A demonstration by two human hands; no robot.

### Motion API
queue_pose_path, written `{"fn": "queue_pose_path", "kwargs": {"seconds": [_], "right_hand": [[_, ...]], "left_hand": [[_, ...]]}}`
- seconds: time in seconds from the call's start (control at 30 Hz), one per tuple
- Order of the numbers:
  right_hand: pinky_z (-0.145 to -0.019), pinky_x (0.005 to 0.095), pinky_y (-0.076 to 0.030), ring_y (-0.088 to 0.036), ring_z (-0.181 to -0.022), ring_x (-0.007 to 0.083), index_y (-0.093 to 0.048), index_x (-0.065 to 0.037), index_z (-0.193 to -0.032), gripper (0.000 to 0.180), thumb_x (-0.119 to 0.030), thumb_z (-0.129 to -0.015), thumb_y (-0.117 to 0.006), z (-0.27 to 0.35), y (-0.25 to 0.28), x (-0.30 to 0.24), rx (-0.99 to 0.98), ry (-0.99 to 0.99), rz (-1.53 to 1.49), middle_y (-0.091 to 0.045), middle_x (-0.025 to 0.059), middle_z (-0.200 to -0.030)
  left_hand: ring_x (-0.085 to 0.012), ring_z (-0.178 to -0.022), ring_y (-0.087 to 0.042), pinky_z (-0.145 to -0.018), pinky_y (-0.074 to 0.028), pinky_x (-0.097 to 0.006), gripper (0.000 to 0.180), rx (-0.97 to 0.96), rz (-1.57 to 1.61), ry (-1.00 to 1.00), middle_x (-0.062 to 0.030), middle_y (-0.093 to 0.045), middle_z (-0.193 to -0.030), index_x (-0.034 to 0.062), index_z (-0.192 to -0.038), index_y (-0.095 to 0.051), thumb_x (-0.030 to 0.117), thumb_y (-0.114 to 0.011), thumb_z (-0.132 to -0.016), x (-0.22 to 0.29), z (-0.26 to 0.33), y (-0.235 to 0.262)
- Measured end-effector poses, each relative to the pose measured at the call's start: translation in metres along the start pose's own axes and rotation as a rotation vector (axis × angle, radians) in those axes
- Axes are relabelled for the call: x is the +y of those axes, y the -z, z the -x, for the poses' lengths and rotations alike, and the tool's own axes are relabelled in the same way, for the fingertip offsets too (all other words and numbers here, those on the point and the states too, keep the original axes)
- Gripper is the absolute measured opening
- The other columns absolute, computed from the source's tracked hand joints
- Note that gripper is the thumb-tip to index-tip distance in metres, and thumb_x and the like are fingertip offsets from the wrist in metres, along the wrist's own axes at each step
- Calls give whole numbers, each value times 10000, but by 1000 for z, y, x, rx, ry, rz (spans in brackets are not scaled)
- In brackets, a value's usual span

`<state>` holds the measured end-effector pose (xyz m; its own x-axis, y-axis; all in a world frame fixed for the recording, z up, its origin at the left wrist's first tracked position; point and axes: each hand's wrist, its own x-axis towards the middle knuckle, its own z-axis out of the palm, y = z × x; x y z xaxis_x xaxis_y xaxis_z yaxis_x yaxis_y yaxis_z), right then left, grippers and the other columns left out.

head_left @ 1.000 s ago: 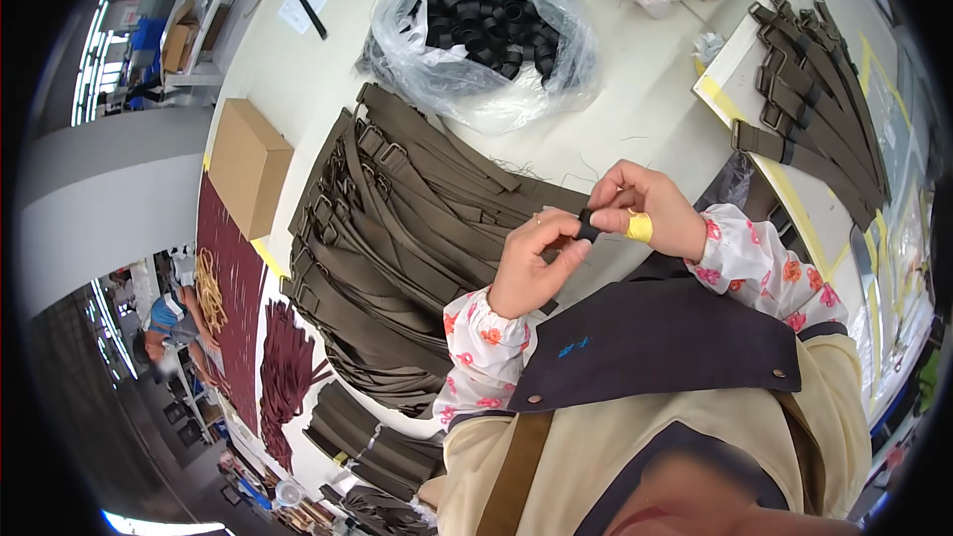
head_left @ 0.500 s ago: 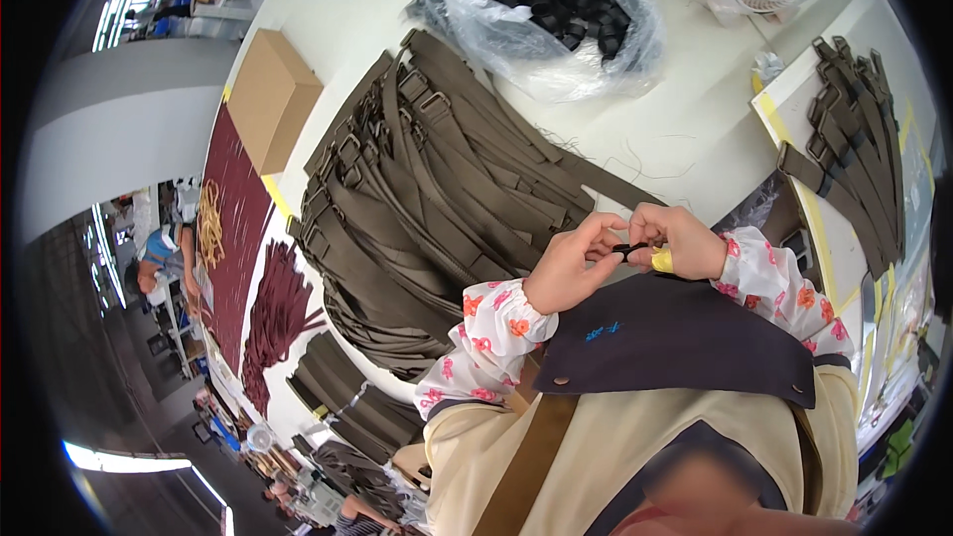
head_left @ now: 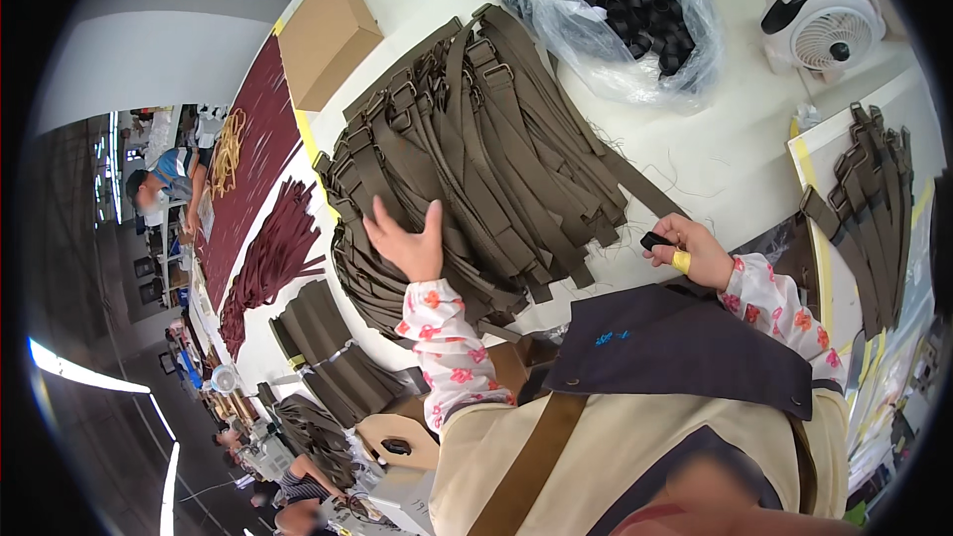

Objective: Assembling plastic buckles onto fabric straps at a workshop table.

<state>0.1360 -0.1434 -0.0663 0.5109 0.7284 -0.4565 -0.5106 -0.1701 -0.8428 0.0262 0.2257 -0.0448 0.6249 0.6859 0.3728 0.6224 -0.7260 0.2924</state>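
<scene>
My left hand (head_left: 409, 246) is spread over the left front of a big pile of olive-brown webbing straps (head_left: 467, 159) with metal buckles; nothing is in its fingers, and I cannot tell whether it touches them. At the pile's right front, my right hand (head_left: 695, 250) pinches a small black loop (head_left: 653, 240) between thumb and fingers. Yellow tape (head_left: 681, 261) is wrapped round one of its fingers. One long strap (head_left: 647, 189) runs from the pile to just behind this hand. Farther back, a clear plastic bag (head_left: 561, 60) holds many similar black loops (head_left: 635, 15).
A cardboard box (head_left: 328, 40) stands at the back left, near maroon straps (head_left: 268, 248). More olive straps (head_left: 333, 347) lie at the near left. On the right are a white fan (head_left: 824, 25) and hanging buckled straps (head_left: 869, 208). Another person (head_left: 174, 179) works at far left.
My left hand has left the black loop and moved left over the strap pile, opening its fingers. The right hand keeps the loop. The whole view has shifted.
</scene>
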Motion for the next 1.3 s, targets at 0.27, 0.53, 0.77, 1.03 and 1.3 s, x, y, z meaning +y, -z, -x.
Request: {"fn": "queue_pose_path", "kwargs": {"seconds": [0.27,0.53,0.77,1.03,1.3], "right_hand": [[-682,222,-448,-567,-745,88,-497,24,-981,178,-51,-833,-560,14,8,-9,132,-4,7,-599,46,-836],[-657,226,-434,-520,-703,89,-553,8,-930,178,-77,-790,-622,5,-4,-18,85,63,183,-588,37,-823],[-820,299,-397,-494,-927,173,-545,-22,-800,162,-118,-748,-665,-7,-9,-48,-22,339,215,-509,91,-1064],[-813,285,-427,-509,-968,155,-560,-27,-808,157,-114,-734,-668,-20,0,-36,-45,83,-442,-465,133,-1210],[-763,317,-492,-569,-890,148,-543,-37,-922,145,-83,-797,-602,6,23,-12,308,70,-668,-574,77,-1011]], "left_hand": [[-271,-896,-528,-788,-389,-416,467,64,-142,44,-93,-559,-947,32,-1085,-510,263,-671,-713,-4,-11,19],[-234,-562,-566,-542,-450,-367,338,-106,-352,54,-79,-539,-586,28,-705,-558,345,-673,-730,-13,-22,17],[-128,-715,-568,-639,-476,-248,129,-364,1402,225,-71,-609,-867,40,-988,-509,99,-514,-873,56,-47,59],[-183,-904,-583,-733,-521,-295,228,-407,1711,459,-148,-573,-1034,59,-1073,-436,38,-515,-860,144,35,-34],[-184,-932,-573,-768,-504,-293,187,-439,1653,528,-115,-574,-1027,40,-1060,-435,54,-485,-881,151,69,-78]]}}
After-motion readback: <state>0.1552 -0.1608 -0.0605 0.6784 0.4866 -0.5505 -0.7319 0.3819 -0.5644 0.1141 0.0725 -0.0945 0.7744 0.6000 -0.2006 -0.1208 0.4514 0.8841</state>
